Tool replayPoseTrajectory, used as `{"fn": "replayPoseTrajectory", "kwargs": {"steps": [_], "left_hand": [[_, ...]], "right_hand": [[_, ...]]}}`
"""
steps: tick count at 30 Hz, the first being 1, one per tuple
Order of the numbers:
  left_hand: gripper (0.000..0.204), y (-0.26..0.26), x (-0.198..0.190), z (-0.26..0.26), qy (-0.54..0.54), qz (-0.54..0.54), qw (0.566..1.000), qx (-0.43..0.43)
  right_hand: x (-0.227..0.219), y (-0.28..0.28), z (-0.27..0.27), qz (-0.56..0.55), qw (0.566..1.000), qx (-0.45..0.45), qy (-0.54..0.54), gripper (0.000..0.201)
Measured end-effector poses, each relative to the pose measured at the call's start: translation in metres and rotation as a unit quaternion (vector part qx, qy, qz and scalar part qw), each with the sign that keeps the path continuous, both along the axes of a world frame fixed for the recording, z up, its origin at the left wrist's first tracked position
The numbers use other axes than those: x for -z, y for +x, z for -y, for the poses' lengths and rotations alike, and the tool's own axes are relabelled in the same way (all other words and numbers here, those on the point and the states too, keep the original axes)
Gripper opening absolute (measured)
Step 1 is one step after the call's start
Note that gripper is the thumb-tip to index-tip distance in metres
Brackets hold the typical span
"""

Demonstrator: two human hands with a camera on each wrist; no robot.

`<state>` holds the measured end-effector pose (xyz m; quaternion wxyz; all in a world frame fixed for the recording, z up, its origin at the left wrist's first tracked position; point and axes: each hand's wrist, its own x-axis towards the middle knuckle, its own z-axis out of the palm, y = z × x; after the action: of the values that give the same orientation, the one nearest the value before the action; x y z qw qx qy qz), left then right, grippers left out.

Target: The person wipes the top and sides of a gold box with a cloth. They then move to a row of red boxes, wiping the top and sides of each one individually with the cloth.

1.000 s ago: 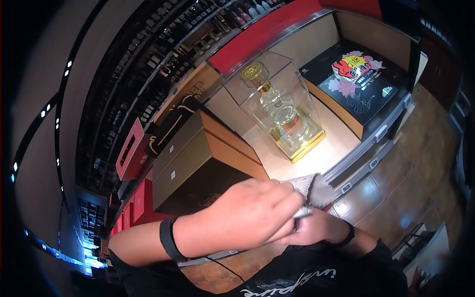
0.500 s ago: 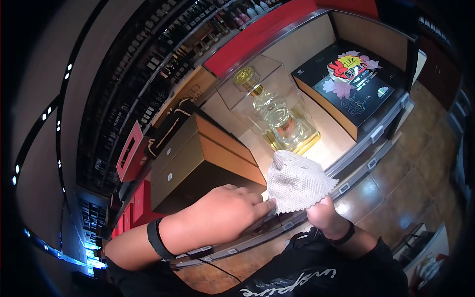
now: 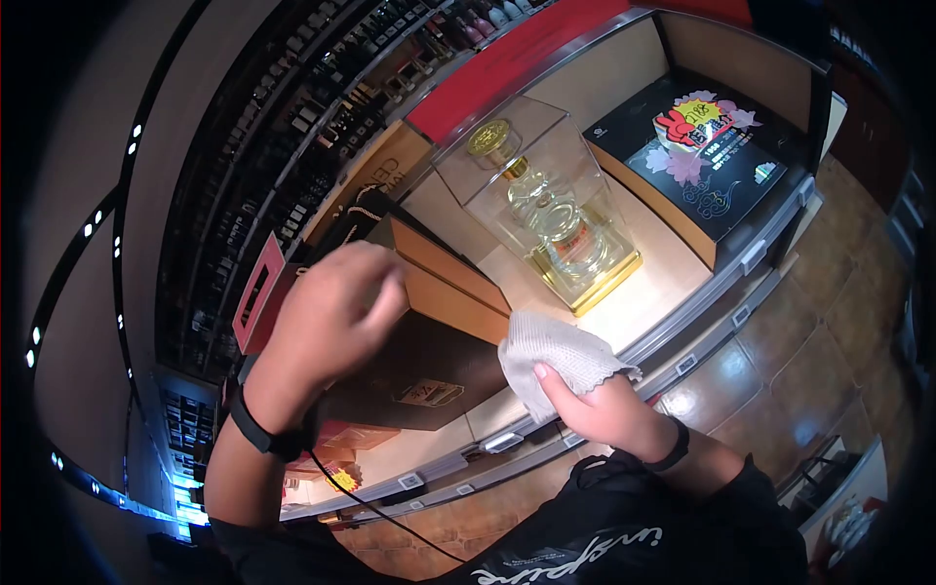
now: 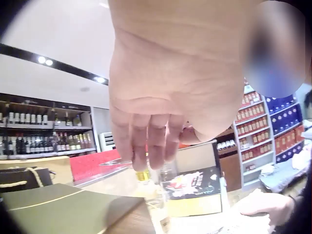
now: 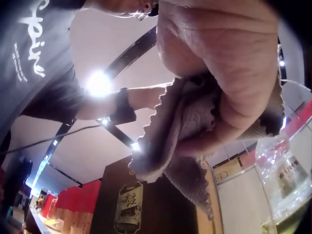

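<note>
While left hand [image 3: 339,304] loose, right [image 3: 597,409] round cloth [image 3: 551,351].

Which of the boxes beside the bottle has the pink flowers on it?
The black box; a yellow and red sticker sits on it too, while the brown box shows a gold label instead.

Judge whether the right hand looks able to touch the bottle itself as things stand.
Probably not: the bottle stands inside a clear case, whose walls seem to block the right hand, which also holds a cloth.
</note>
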<state>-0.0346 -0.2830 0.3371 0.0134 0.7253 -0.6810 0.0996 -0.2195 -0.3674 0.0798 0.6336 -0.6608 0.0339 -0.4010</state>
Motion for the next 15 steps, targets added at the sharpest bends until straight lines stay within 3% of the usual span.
{"fn": "replayPoseTrajectory", "kwargs": {"steps": [4, 5, 7, 9, 11, 14, 15], "left_hand": [[0.029, 0.04, 0.009, -0.01, -0.009, 0.002, 0.989, -0.149], [0.04, 0.053, 0.012, -0.014, 0.018, -0.025, 0.982, -0.186], [0.047, 0.099, 0.036, -0.027, 0.012, -0.026, 0.984, -0.177], [0.064, 0.114, 0.045, -0.033, 0.04, -0.066, 0.976, -0.203], [0.068, 0.122, 0.058, -0.037, 0.04, -0.06, 0.972, -0.222], [0.079, 0.131, 0.062, -0.039, 0.094, -0.085, 0.958, -0.257], [0.081, 0.136, 0.065, -0.04, 0.103, -0.099, 0.955, -0.26]], "right_hand": [[-0.011, 0.019, 0.001, -0.041, 0.992, 0.086, -0.079, 0.028], [-0.015, 0.026, 0.001, -0.049, 0.991, 0.092, -0.084, 0.029], [-0.02, 0.043, 0.0, -0.054, 0.988, 0.102, -0.105, 0.032], [-0.023, 0.065, 0.003, -0.014, 0.992, 0.09, -0.084, 0.033], [-0.024, 0.09, 0.008, 0.033, 0.994, 0.087, -0.064, 0.035], [-0.027, 0.121, 0.014, 0.015, 0.999, 0.044, 0.005, 0.039], [-0.034, 0.124, 0.02, -0.058, 0.998, -0.009, 0.027, 0.048]]}}
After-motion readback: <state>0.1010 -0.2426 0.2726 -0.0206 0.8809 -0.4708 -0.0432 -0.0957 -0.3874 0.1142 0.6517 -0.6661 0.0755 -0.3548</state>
